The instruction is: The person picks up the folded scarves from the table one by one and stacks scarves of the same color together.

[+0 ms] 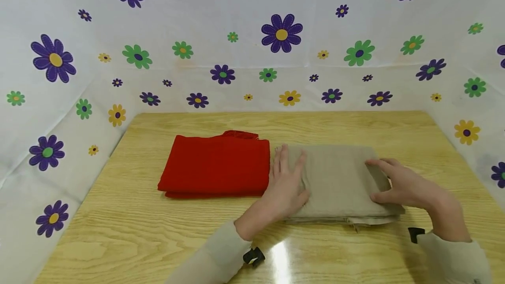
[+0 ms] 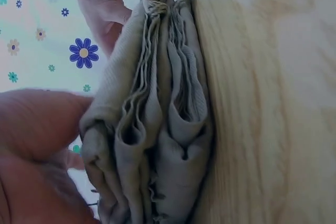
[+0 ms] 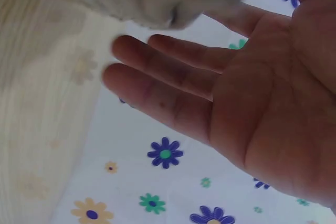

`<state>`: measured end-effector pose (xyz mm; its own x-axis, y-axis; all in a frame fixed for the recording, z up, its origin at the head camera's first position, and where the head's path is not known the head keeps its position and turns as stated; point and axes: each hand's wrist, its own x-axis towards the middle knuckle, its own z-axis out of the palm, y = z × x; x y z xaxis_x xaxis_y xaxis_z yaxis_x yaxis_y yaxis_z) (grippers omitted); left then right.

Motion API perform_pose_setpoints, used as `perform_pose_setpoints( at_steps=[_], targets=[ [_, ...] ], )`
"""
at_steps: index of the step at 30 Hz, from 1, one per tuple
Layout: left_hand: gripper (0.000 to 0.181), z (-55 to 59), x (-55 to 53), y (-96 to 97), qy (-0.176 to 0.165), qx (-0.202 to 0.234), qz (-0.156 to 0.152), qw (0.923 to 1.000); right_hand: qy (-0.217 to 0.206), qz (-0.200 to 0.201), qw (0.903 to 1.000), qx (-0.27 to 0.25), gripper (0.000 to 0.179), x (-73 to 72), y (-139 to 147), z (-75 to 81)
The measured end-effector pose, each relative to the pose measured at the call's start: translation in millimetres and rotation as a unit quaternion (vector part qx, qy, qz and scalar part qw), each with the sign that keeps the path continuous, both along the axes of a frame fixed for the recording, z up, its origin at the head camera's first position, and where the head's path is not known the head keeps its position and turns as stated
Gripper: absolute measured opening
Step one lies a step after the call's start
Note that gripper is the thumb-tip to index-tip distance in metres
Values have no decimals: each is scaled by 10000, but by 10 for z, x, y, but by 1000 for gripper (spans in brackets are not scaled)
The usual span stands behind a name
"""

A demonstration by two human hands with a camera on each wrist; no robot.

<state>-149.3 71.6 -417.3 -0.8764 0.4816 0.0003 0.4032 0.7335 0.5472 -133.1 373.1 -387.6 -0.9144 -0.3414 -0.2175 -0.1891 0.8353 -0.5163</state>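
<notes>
A folded beige cloth (image 1: 337, 181) lies flat on the wooden table, its layered folds visible from the side in the left wrist view. My left hand (image 1: 283, 189) rests on its left edge, fingers extended and spread, thumb on the top layer. At the opposite edge, my right hand (image 1: 412, 187) touches the cloth with index finger and thumb set apart. In the right wrist view, the other fingers (image 3: 163, 95) stretch out beside the blurred cloth. Just left of the beige cloth sits a folded red cloth (image 1: 221, 165).
The wooden table (image 1: 130, 227) extends around both cloths. White fabric with printed flowers (image 1: 221, 16) stands behind the table and along its left and right sides. A small bit of red fabric (image 1: 241, 134) sticks out behind the red cloth.
</notes>
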Motion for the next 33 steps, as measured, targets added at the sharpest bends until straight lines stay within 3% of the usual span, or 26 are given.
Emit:
perform_pose_setpoints(
  at_steps=[7,14,21,26,33],
  targets=[
    [95,-39,4,-22,-666,-486,-215,9964,304,419,9981,-324,95,-40,-116,-55],
    [105,-98,-6,-40,-651,-1103,-318,9913,-198,637,9957,-641,112,-111,-116,-195],
    [113,-57,11,-24,-796,-1498,-331,9849,-507,619,9928,-891,123,-111,-103,-220],
    [114,-41,22,-28,-972,-1495,-313,9835,-685,501,9926,-868,128,-106,-115,-218],
    [113,-75,51,-2,-920,-1597,-381,9821,-828,292,9933,-751,130,-66,-111,-214]
  ],
)
